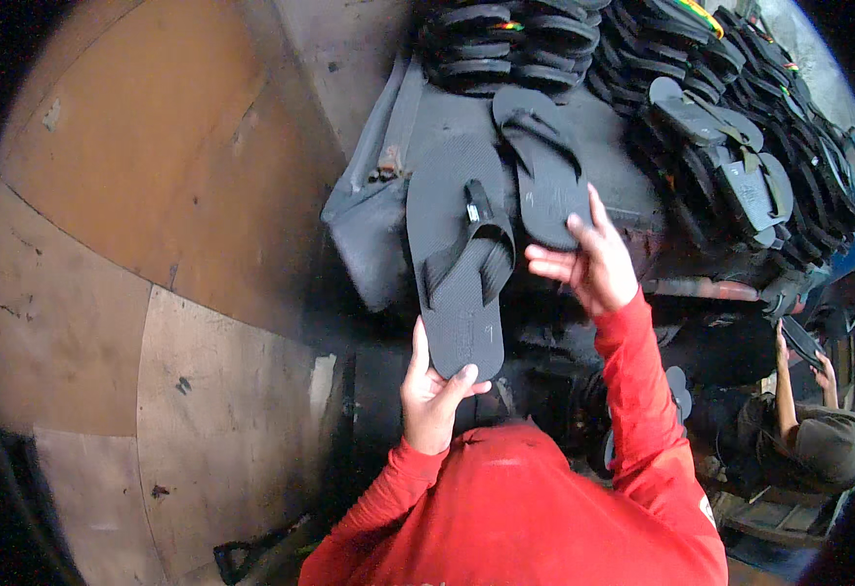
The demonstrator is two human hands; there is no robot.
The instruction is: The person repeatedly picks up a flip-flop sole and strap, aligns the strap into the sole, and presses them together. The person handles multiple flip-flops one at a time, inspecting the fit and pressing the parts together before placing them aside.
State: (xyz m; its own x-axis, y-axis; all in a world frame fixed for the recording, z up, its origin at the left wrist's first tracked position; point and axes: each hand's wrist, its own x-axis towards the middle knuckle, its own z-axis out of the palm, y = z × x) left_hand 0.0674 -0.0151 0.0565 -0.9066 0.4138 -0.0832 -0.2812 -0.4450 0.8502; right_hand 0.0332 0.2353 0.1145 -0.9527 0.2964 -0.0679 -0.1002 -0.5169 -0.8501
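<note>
A large black flip-flop [461,322] is gripped at its heel by my left hand [432,396], thumb on top of the sole and fingers beneath it. Its wide crossed straps face up, and a small dark piece with a white label stands up by the toe post. To the right, my right hand [598,259] pinches the heel of another, smaller-looking black flip-flop [544,190], also sole down and toe away from me. Its thumb rests on the footbed while the other fingers come round the heel's sides. The fingers' undersides are hidden.
Behind lies a dark worktop [457,115] with stacked black flip-flops [476,44] at the back. More piles [740,161] line the right. Brown wooden panels [154,146] stand at left. At far right, another person [818,439] handles a dark flip-flop.
</note>
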